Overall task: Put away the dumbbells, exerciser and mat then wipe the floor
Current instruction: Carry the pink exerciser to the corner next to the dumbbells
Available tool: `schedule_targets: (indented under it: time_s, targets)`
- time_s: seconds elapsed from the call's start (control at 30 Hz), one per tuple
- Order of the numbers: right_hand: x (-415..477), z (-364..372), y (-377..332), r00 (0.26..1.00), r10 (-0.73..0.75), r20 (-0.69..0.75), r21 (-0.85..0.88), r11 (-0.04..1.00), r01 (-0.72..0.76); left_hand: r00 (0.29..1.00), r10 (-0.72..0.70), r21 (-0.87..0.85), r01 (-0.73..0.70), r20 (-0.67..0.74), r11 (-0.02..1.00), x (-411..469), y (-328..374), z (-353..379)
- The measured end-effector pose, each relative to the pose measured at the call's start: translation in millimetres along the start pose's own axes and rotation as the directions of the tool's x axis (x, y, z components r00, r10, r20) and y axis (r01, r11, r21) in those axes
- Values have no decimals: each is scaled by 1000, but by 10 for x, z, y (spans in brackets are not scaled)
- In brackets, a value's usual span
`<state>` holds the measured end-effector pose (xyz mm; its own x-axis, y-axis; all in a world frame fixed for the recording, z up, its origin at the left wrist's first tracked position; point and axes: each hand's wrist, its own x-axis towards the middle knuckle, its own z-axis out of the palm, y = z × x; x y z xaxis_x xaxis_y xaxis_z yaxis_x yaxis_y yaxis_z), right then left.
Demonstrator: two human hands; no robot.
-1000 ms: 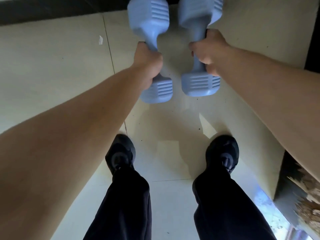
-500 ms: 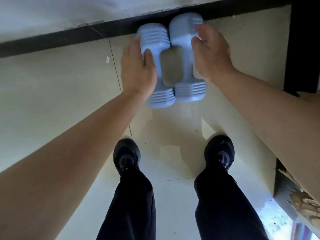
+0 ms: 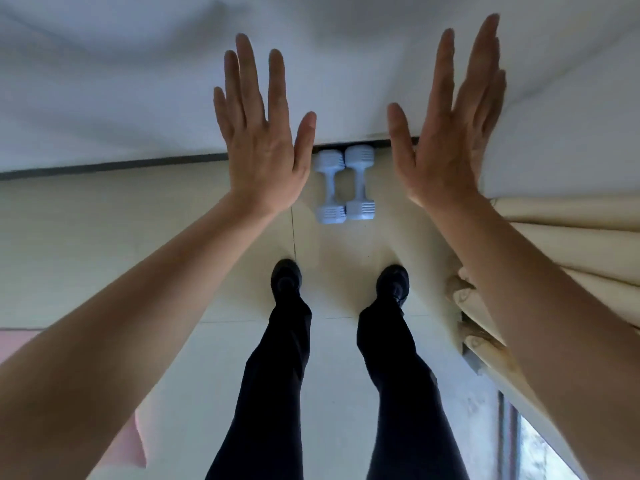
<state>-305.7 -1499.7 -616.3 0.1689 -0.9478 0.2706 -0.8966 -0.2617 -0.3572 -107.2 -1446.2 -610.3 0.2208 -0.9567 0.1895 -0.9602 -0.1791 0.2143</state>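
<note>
Against the baseboard point(image 3: 104, 166), two blue dumbbells point(image 3: 344, 185) lie side by side. The left hand point(image 3: 261, 147) and right hand point(image 3: 446, 143) hover apart, fingers point(image 3: 247, 74) straight, holding nothing. The pink mat point(image 3: 130, 441) lies back-left, nearer the left hand.

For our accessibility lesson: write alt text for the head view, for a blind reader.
Two blue dumbbells lie side by side on the floor by the wall. The left hand and right hand are raised, open and empty.
</note>
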Motion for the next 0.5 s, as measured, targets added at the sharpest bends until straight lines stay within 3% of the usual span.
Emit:
schedule_targets:
  time_s: [0.13, 0.27, 0.5]
  targets:
    - [497, -1745, -828, 983, -109, -149, 103, 987, 125, 968, -60, 45, 74, -245, 996, 249, 324, -2090]
    - [867, -2507, -1412, 947, -225, -230, 182, 946, 269, 909, -124, 83, 170, -399, 982, 233, 403, -3198]
    - [879, -3757, -2934, 751, -557, -354, 255, 716, 651, 743, -184, 73, 299, -644, 951, -625, 101, -5070]
